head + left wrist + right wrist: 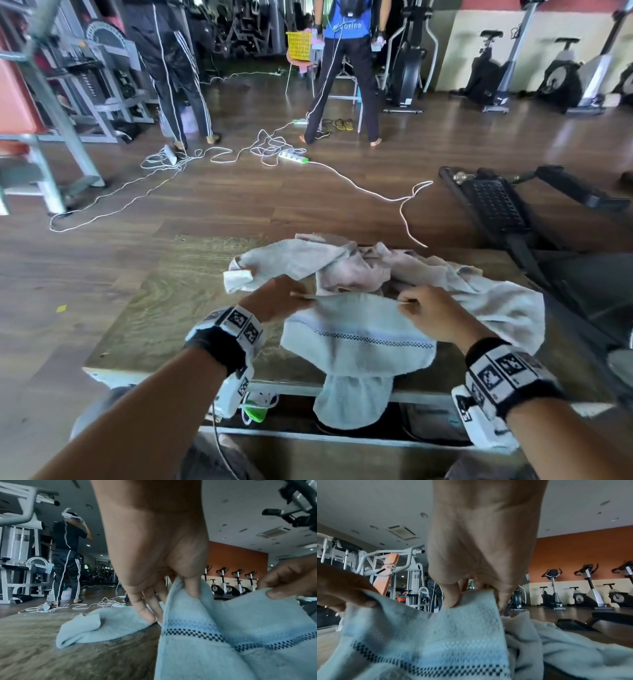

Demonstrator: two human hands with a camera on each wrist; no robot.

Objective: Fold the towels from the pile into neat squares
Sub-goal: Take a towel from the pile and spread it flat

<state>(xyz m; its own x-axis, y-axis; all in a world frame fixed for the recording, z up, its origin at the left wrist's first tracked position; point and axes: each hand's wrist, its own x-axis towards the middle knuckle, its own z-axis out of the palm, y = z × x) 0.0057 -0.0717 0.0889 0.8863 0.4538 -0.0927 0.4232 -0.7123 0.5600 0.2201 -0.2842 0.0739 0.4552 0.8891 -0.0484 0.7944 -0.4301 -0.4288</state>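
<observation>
The left hand (277, 298) pinches the upper left corner of a pale blue terry towel with a dark checkered stripe (359, 339), thumb and fingers closed on the hem. The right hand (428, 313) pinches the upper right corner of the same towel in the same way. The towel hangs from both hands, its lower part draped over the near edge of the wood-grain table (164, 301). A pile of crumpled pale towels (359, 267) lies on the table just behind the hands.
</observation>
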